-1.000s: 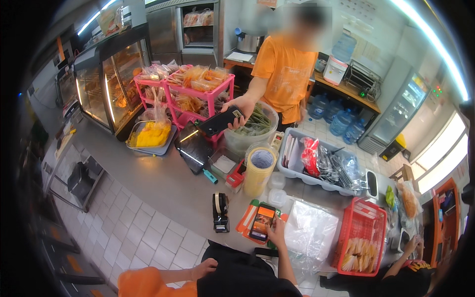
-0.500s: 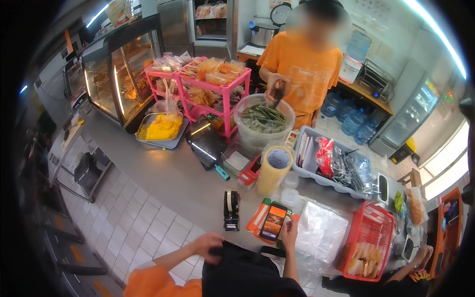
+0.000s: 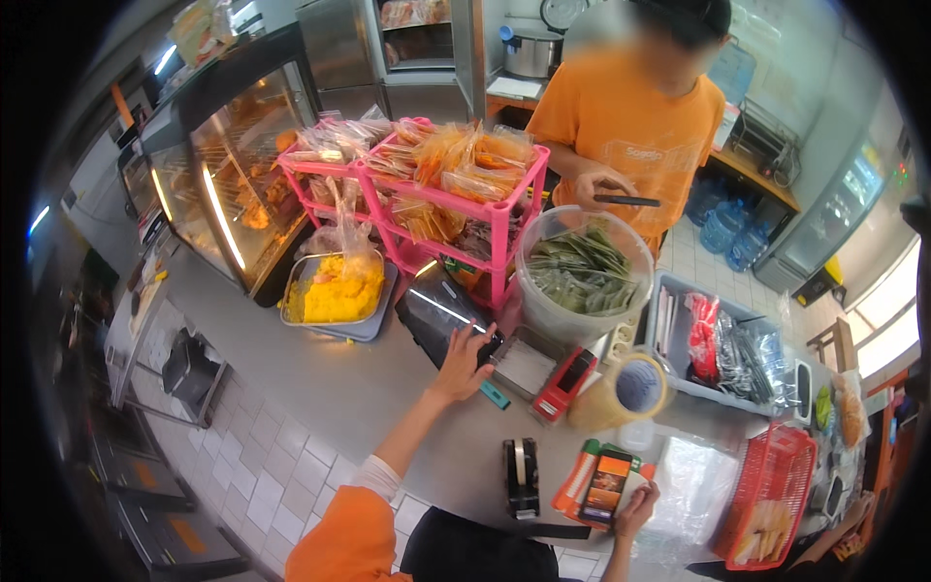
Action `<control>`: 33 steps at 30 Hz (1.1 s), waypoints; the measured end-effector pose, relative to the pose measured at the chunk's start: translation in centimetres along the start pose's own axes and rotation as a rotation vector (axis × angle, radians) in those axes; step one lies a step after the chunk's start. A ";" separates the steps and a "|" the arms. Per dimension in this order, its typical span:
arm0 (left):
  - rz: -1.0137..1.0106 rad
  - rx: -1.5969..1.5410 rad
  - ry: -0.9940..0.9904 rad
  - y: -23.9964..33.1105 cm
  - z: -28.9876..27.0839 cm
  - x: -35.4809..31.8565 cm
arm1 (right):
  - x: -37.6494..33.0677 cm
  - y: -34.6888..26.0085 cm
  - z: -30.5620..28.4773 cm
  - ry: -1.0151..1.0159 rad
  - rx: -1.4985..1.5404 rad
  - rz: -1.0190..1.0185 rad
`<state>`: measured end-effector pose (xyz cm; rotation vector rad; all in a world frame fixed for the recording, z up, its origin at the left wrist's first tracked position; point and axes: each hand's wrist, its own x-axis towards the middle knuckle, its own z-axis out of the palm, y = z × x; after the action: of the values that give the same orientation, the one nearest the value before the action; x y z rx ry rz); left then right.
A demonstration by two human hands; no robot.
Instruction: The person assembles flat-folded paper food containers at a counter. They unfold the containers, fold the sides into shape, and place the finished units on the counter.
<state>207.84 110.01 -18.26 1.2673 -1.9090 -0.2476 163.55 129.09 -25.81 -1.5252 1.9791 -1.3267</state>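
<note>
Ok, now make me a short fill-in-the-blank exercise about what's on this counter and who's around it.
The hand at the glossy black object is the person's ____ one.
The lit phone is beside the person's ____ hand.
The co-worker's shirt is coloured ____.
The perforated basket at the right is coloured ____.

Missing words: left; right; orange; red.

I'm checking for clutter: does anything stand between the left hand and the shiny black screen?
Nothing visible does: the left hand overlaps the black screen at its lower right; whether they touch is unclear.
</note>
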 end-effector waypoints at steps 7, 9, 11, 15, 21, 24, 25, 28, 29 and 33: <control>-0.074 -0.074 0.023 -3.0 0.2 -5.4 | -0.7 0.5 0.3 0.128 -0.160 0.111; -0.063 -0.115 0.063 -4.0 -0.3 -6.3 | -0.9 1.1 0.1 0.131 -0.189 0.148; -0.029 -0.189 0.134 -4.9 -0.6 -6.3 | -1.0 1.7 0.0 0.161 -0.224 0.153; -0.004 -0.244 0.117 -6.6 -0.7 -4.2 | -1.0 1.8 0.1 0.192 -0.287 0.146; 0.054 -0.277 0.104 -7.7 -0.8 -1.5 | -0.6 0.7 0.4 0.176 -0.357 0.185; 0.046 -0.271 0.060 -8.2 -0.6 -0.9 | -0.5 0.9 0.6 0.204 -0.453 0.090; 0.050 -0.263 0.053 -8.4 -0.5 -0.9 | -0.6 1.1 0.6 0.217 -0.467 0.073; 0.060 -0.239 0.060 -8.7 -0.2 -0.9 | -0.8 1.7 0.5 0.236 -0.527 0.033; 0.066 -0.222 0.064 -8.6 -0.1 -1.1 | -0.8 1.7 0.5 0.228 -0.560 0.032; 0.097 -0.142 0.024 -8.0 -0.2 -2.1 | -1.1 0.9 0.4 0.201 -0.546 0.072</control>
<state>213.78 108.01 -23.62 1.0771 -1.8912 -0.3104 163.71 129.88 -27.01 -1.5581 2.6568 -0.9858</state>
